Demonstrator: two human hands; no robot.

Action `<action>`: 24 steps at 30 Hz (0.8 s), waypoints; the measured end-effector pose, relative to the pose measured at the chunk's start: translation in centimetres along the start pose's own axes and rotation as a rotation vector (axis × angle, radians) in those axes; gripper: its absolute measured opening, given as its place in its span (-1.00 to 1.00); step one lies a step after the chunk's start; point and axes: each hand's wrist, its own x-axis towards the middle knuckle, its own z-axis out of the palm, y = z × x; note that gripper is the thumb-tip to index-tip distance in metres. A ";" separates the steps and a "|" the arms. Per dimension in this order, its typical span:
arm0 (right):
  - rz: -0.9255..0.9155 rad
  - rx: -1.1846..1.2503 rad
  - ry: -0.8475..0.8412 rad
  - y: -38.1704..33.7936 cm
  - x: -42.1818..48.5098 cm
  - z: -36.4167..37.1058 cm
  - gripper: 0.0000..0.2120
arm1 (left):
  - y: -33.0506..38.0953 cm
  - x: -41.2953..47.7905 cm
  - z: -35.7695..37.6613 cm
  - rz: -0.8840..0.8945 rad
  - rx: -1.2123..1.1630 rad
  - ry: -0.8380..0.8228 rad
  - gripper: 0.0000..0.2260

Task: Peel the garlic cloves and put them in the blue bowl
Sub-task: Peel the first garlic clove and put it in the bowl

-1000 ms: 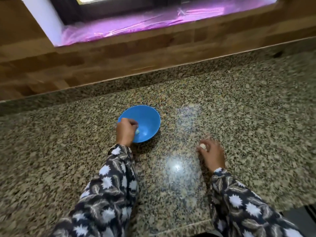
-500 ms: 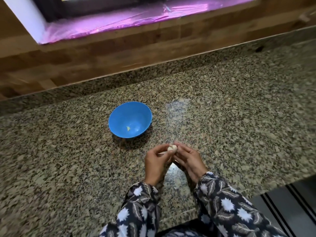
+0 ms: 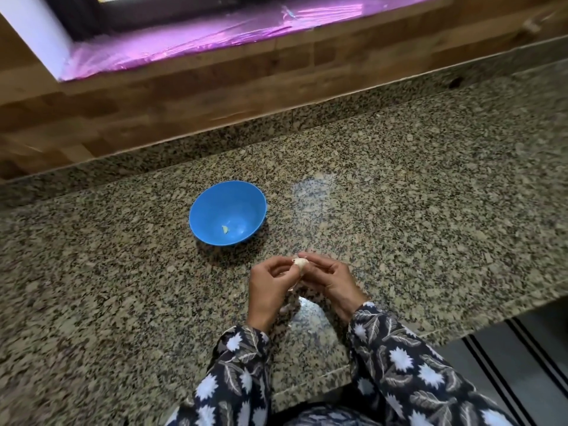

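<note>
A blue bowl (image 3: 227, 213) stands on the speckled granite counter (image 3: 399, 216), with one small peeled garlic clove (image 3: 226, 230) lying in its bottom. Just in front of the bowl and to its right, my left hand (image 3: 270, 290) and my right hand (image 3: 330, 279) meet above the counter. Both pinch a whitish garlic clove (image 3: 300, 263) between their fingertips. Papery skin still shows on that clove. My palms hide its underside.
A wooden-tiled backsplash (image 3: 215, 84) rises behind the counter, topped by a sill covered in shiny purple film (image 3: 196, 38). The counter's front edge runs at the lower right, with a striped floor mat (image 3: 507, 358) below it.
A second ago my left hand dropped a clove into the bowl while my right hand held another on the counter. Since then both hands have come together on that second clove.
</note>
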 end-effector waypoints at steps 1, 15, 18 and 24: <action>0.002 -0.001 0.008 0.1 0.0 0.1 -0.73 | -0.1 0.0 0.1 0.039 0.093 0.016 -0.87; -0.008 -0.033 0.085 -0.8 0.5 -0.8 -0.78 | -0.8 0.4 0.2 -0.386 -0.535 0.238 -0.88; -0.108 -0.738 0.227 -1.5 1.5 -2.6 -0.70 | -1.7 0.7 -1.3 -0.410 -0.348 0.184 -0.89; -0.203 -1.340 0.322 -2.4 2.7 -4.5 -0.65 | -2.8 1.4 -2.6 -0.242 0.254 0.041 -0.92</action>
